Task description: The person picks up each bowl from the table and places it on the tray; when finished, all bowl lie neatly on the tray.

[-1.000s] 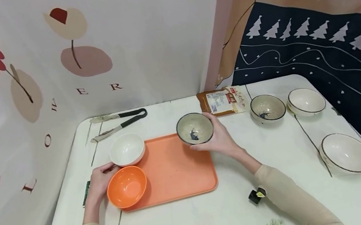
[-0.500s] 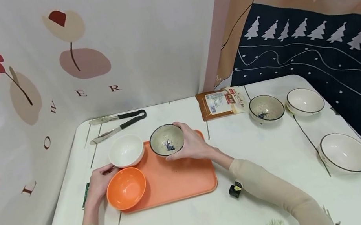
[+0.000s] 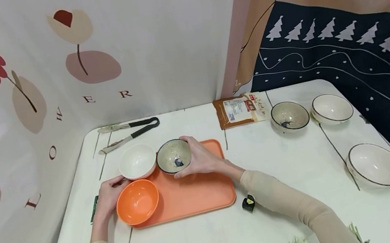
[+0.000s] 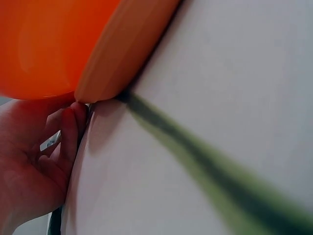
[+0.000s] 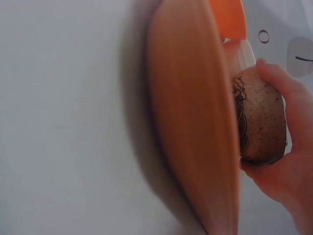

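In the head view, my right hand point(image 3: 201, 158) grips a small speckled grey bowl point(image 3: 172, 155) with a dark rim and a blue motif inside. This bowl is over the back of an orange tray point(image 3: 201, 195), beside a white bowl point(image 3: 137, 161). Fingers and thumb span its right side; the right wrist view shows its patterned outer wall point(image 5: 261, 117). At the tray's left edge, my left hand point(image 3: 108, 197) has bent fingers holding the rim, partly hidden behind an orange bowl point(image 3: 137, 202). In the left wrist view, its fingertips point(image 4: 78, 110) meet the tray's edge.
Black-handled tongs point(image 3: 129, 133) lie at the back left. A brown-and-cream food packet point(image 3: 241, 110) lies behind the tray. On the right stand another speckled bowl point(image 3: 289, 116), a cream bowl point(image 3: 332, 108) and a larger cream bowl point(image 3: 374, 164).
My right hand has carried the speckled bowl leftward over the tray, from its right rear corner to beside the white bowl. The left hand has stayed at the tray's left edge.
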### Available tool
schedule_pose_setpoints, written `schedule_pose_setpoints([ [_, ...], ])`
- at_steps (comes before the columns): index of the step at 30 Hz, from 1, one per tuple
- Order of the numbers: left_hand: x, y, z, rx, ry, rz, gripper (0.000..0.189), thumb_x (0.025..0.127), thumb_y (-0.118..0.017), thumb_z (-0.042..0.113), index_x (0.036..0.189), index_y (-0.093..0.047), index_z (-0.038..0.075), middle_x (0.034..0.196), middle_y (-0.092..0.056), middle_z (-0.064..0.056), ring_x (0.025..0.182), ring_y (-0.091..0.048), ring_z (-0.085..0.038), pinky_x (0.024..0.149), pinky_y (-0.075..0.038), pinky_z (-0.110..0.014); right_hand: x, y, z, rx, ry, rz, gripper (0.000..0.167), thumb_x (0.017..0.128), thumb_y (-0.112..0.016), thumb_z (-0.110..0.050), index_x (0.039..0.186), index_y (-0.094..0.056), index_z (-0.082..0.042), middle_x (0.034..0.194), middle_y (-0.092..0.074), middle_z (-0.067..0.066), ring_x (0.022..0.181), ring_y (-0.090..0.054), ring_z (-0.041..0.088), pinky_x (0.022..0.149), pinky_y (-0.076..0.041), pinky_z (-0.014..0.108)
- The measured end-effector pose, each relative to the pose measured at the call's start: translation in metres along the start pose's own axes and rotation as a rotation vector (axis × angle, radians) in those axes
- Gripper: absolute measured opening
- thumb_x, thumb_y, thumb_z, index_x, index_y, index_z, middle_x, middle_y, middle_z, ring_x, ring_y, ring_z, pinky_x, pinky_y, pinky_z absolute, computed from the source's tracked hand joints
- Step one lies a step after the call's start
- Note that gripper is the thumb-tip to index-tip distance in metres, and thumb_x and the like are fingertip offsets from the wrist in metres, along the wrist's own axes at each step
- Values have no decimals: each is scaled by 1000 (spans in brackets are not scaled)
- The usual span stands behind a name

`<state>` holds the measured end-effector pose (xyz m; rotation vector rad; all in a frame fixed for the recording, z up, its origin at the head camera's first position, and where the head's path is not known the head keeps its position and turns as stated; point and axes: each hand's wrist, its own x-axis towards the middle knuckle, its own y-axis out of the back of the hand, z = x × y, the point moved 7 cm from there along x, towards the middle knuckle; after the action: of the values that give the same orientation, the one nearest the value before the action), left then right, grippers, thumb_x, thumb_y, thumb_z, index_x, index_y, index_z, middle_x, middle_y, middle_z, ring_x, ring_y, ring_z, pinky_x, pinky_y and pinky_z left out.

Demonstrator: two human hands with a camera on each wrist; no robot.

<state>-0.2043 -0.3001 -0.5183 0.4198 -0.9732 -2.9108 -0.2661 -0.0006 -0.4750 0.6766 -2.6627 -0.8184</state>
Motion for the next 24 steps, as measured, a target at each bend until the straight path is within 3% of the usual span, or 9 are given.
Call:
schedule_pose_setpoints([
  [9, 1, 0, 0, -1, 1, 1, 47, 104, -53, 23, 145, -52, 1, 142, -56, -27, 133, -53, -43, 107, -47, -57, 2, -1, 2, 4, 49, -22, 125, 61, -96, -42, 156, -25, -1, 150, -44, 17, 133, -50, 29, 112, -43, 49],
  [24, -1, 0, -1, -13, 14, -7, 48, 104, -54, 26, 146, -52, 2, 144, -55, -25, 133, -54, -42, 107, -47, -56, 3, 1, 1, -29, 54, -42, 127, 65, -94, -44, 158, -21, -1, 154, -39, 20, 138, -47, 32, 115, -40, 50],
])
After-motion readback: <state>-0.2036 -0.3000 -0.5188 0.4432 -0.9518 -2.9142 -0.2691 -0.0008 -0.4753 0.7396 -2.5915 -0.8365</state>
